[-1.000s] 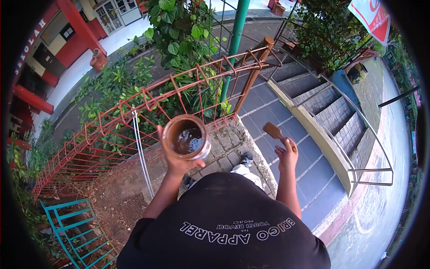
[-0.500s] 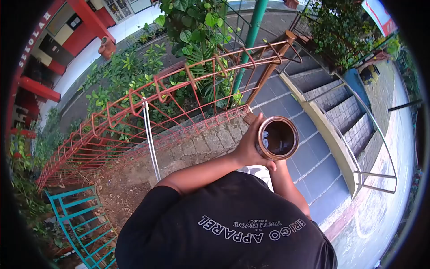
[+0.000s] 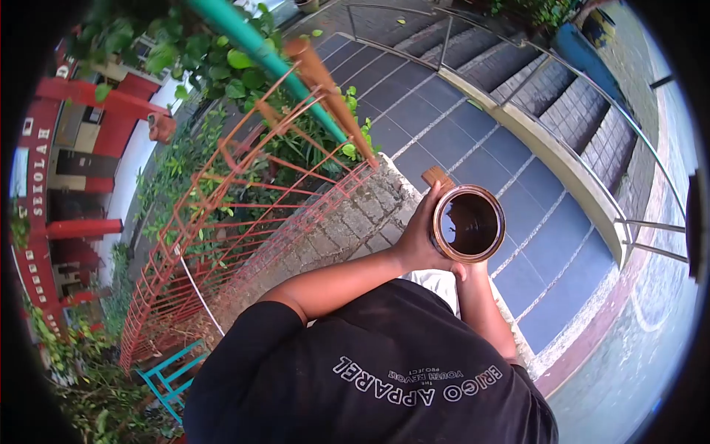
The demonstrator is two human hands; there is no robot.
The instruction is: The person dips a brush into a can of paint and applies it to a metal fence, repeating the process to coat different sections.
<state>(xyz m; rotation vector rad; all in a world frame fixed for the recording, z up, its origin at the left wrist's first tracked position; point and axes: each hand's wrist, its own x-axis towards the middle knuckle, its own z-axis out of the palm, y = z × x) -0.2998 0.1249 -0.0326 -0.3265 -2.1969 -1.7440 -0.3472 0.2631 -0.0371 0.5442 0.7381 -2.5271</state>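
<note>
I hold a round can with a shiny brown rim (image 3: pixel 500 211) and dark, glossy liquid inside, in front of my chest. My left hand (image 3: pixel 420 238) is closed around its left side, with the thumb low near the front. A brown wooden piece (image 3: pixel 436 176), perhaps a brush handle, sticks out beyond the left fingertips. My right hand (image 3: pixel 479 269) reaches up against the underside of the can. Its fingers are hidden behind the can, so its grip does not show.
A red wire fence (image 3: pixel 281 166) and a green pole (image 3: pixel 259 55) stand ahead to the left. Grey tiled paving (image 3: pixel 473 148) runs forward to the right, beside a metal railing (image 3: pixel 592 78) and steps (image 3: pixel 532 85). A teal metal frame (image 3: pixel 174 377) lies lower left.
My view has turned to the right, so the fence has shifted left and more paving shows. The can stays in my hands, slightly further right in view.
</note>
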